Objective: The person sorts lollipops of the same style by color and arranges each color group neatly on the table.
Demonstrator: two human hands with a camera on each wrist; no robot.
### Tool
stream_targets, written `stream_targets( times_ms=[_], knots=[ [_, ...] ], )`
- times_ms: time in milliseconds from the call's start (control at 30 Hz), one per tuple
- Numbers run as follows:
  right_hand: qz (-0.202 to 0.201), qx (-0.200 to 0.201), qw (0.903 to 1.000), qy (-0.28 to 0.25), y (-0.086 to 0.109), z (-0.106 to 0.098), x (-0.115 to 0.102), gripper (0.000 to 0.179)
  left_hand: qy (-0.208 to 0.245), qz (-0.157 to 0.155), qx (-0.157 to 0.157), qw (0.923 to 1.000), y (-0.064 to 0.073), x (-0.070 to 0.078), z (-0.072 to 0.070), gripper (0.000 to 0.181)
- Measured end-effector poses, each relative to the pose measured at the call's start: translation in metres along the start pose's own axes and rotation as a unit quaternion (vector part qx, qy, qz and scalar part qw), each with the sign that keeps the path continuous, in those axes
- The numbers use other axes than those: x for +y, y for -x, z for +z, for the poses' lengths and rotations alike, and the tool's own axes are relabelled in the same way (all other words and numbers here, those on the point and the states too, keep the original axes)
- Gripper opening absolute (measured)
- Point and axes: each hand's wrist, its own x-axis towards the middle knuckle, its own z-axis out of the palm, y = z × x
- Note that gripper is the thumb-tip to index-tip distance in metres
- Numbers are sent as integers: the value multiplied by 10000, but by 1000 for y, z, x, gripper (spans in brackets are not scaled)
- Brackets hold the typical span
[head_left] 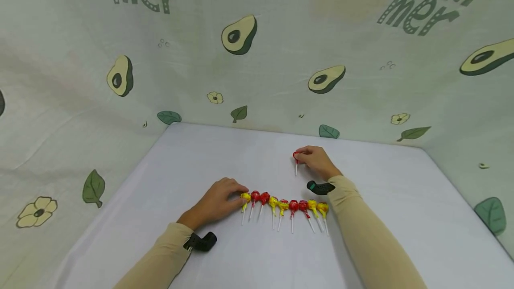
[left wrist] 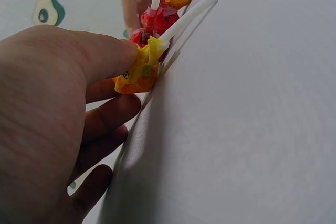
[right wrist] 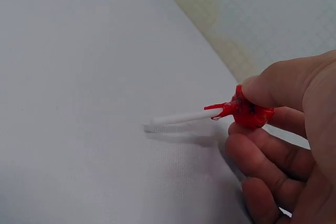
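Note:
My right hand (head_left: 317,160) pinches a red-wrapped lollipop (right wrist: 252,113) by its candy head, above the far part of the table. Its white stick points toward the near side. At the left end of a row of lollipops, my left hand (head_left: 220,200) pinches a yellow-wrapped lollipop (left wrist: 140,69) between thumb and index finger, the other fingers spread loosely below. Right of it in the row lie two red lollipops (head_left: 264,198), two yellow ones (head_left: 283,204), two more red ones (head_left: 294,205), then two yellow ones (head_left: 322,208). Their sticks point toward me.
A white cloth-covered table (head_left: 225,150) bears the row. Behind and beside it hangs a pale fabric backdrop (head_left: 277,57) printed with avocados, leaves and flowers. Each wrist wears a black camera mount, on the left (head_left: 201,241) and on the right (head_left: 320,187). The right forearm passes close beside the row's right end.

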Motion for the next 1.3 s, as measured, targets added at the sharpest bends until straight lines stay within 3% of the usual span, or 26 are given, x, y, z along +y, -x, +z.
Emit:
stream_targets(
  times_ms=[233, 933, 1300],
  knots=[
    [-59, 6, 9985, 547, -8, -2, -5, 34, 91, -65, -51, 9999, -1, 0, -1, 25],
    [136, 67, 9951, 981, -21, -1, -3, 35, 98, -75, -27, 9999, 1, 3, -1, 26],
    [-54, 5, 9919, 1271, -21, -3, -7, 35, 83, -69, -18, 9999, 1, 3, -2, 25]
  ],
)
